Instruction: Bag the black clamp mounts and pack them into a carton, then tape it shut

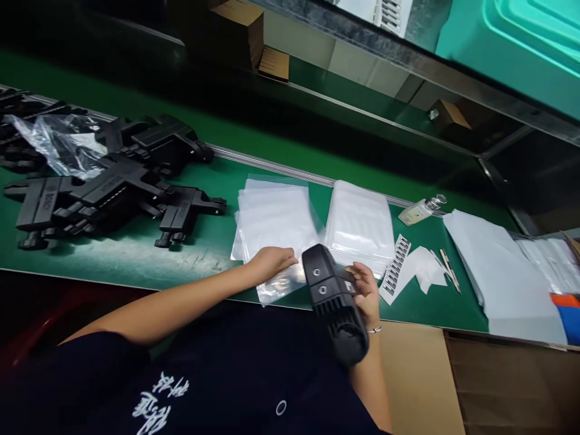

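My right hand (366, 296) grips a black plastic bracket (333, 296) by its side, with the fingers wrapped round it. The bracket is tilted over the bench's front edge. It shows two round metal fasteners, a ribbed section and a round lower end. My left hand (273, 263) is closed, its fingers pinched at the edge of a clear plastic bag (281, 286); the fingertips are partly hidden. Behind that hand lies a loose pile of clear bags (276, 211). A neater stack of clear bags (360, 220) lies beyond the bracket.
Several black brackets (122, 181) with knobs are heaped at left, a crumpled plastic bag (63, 142) among them. Right of the stacks are a small bottle (419, 211), a label strip (396, 269), pens (448, 269) and white sheets (502, 266). A metal shelf edge (385, 51) overhangs the back.
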Tool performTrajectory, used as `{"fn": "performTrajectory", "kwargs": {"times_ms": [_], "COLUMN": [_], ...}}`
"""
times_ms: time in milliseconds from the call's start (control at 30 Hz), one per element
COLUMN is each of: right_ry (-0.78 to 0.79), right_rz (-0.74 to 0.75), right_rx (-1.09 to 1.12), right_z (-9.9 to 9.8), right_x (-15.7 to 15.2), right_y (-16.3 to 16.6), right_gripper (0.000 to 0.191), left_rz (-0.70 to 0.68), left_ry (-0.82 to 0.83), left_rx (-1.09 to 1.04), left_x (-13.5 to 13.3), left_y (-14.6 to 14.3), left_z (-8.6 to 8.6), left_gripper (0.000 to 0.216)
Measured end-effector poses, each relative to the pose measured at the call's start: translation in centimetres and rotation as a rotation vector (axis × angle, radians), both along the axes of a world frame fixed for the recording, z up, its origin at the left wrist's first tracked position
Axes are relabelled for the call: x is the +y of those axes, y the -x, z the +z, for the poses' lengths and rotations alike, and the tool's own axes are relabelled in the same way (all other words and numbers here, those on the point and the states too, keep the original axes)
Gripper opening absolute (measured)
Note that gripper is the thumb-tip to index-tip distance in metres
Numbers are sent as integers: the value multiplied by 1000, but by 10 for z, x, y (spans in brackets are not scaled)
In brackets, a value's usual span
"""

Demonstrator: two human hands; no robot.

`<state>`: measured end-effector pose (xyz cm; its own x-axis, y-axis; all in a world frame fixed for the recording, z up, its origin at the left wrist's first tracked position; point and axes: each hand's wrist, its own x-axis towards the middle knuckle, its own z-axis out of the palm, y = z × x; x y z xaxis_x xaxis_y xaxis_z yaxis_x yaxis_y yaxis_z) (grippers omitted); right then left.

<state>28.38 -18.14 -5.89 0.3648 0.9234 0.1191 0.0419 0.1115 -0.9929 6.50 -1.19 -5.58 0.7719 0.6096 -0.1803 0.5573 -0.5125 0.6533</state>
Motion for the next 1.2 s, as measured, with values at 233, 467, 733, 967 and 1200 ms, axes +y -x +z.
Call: {"fn": "performTrajectory", "kwargs": {"times_ms": [233,467,733,967,1200], "right_ry": [212,276,285,115,125], "right_rz": [24,82,-256,-397,-398], "right_rx": [-463,-770,-695,-677,-660], "right_z": [17,38,20,10,1], "right_x": [7,2,7,20,33], "right_y": [12,17,21,44,39], "right_gripper": [55,42,35,29,31], "left_rz": [103,-3,-60,-283,-374], "left_ry": [-29,-94,185,-133,-357], "left_rx": [-40,-138,-277,-204,-363], "left_x": [7,6,-6,-27,-44], "left_y": [16,15,19,-8,-52], "left_z": [21,29,41,68,82], "left_gripper": [25,26,39,37,36]}}
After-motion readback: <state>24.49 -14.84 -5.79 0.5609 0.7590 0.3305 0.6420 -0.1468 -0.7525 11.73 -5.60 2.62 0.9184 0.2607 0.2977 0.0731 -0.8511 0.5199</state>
